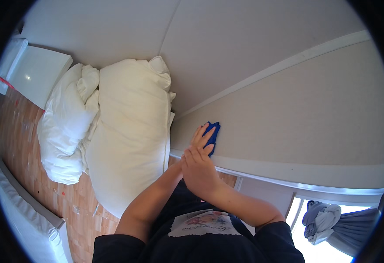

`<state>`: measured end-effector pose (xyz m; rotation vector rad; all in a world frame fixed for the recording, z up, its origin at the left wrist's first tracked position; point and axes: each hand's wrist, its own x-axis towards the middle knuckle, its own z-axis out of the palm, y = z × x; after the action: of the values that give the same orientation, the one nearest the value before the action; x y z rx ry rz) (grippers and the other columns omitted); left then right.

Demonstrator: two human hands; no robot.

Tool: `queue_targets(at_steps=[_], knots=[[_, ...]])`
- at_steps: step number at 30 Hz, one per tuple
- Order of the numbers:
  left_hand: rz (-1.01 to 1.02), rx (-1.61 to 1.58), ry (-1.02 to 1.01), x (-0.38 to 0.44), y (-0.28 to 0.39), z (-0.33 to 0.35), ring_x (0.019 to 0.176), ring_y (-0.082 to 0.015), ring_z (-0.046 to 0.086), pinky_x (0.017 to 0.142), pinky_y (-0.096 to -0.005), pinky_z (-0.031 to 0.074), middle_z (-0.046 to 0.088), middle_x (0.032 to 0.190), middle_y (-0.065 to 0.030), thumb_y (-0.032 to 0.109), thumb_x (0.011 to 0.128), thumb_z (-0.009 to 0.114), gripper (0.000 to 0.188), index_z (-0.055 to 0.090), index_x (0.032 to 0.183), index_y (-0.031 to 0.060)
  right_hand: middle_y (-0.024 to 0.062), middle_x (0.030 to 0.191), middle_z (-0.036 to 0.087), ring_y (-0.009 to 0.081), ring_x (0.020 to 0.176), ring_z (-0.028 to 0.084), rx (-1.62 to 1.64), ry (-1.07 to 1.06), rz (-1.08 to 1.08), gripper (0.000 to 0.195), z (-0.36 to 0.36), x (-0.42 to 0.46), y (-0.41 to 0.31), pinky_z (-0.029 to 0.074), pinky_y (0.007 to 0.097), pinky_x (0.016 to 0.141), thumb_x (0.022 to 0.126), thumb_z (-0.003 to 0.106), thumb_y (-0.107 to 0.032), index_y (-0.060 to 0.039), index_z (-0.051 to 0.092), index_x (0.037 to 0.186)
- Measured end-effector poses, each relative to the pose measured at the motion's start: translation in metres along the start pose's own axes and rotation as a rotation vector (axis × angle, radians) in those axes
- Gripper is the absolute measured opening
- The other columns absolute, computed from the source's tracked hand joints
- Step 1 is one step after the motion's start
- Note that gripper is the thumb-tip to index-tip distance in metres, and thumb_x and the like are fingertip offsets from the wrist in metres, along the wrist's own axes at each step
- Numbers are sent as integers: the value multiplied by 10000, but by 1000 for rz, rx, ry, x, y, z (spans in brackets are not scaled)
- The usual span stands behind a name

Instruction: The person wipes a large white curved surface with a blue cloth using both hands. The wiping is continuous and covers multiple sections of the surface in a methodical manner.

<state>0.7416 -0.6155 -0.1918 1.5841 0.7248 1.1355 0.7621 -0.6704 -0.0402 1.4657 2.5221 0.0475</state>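
Note:
My left hand (199, 138) presses a folded blue cloth (214, 130) against a beige panel (277, 125), its fingers spread over the cloth. Across the left wrist lies my right hand (200, 166), its fingers wrapped over the wrist and the back of that hand. Part of the cloth is covered by the fingers. The contact is close to the panel's white lower border (264, 164), near its left end.
Left of my arms is a large cream duvet (129, 115) beside a bunched white one (63, 131). A white cabinet (40, 72) stands behind them on wood-look flooring (24, 141). Grey curtains (353, 227) hang tied at a bright window, lower right. A padded bed edge (24, 213) is lower left.

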Motion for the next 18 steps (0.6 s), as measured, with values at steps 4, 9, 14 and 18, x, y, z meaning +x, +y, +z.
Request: queue_targets(at_steps=[4, 9, 14, 18], knots=[[-8, 73, -34, 16, 23, -3, 1463, -488, 238, 1182, -555, 245, 318, 1596, -182, 423, 985, 511, 598, 461, 1498, 120, 245, 1255, 620, 404, 1278, 520, 73, 31, 99, 430, -24, -2, 6, 331, 492, 1132, 860, 534, -190, 78, 667, 1169], [129, -91, -77, 82, 109, -22, 1510, -434, 148, 1202, -542, 206, 264, 1624, -163, 396, 1003, 506, 579, 443, 1512, 129, 254, 1315, 591, 421, 1341, 469, -95, 48, 232, 466, -73, 8, 16, 286, 506, 1170, 859, 575, -193, 90, 642, 1224], [127, -171, -71, 124, 91, -9, 1525, -421, 126, 1212, -546, 175, 236, 1646, -135, 339, 1026, 496, 548, 415, 1535, 152, 286, 1355, 558, 454, 1373, 424, -184, 118, 330, 534, -70, 27, 29, 282, 536, 1165, 913, 622, -310, 115, 628, 1235], [100, -160, 3, 132, 48, 6, 1508, -443, 177, 1210, -547, 184, 250, 1643, -144, 279, 1006, 513, 536, 442, 1523, 157, 327, 1446, 453, 480, 1442, 290, 18, 166, 431, 694, -49, 43, 24, 177, 561, 1199, 912, 606, -445, 146, 588, 1276]])
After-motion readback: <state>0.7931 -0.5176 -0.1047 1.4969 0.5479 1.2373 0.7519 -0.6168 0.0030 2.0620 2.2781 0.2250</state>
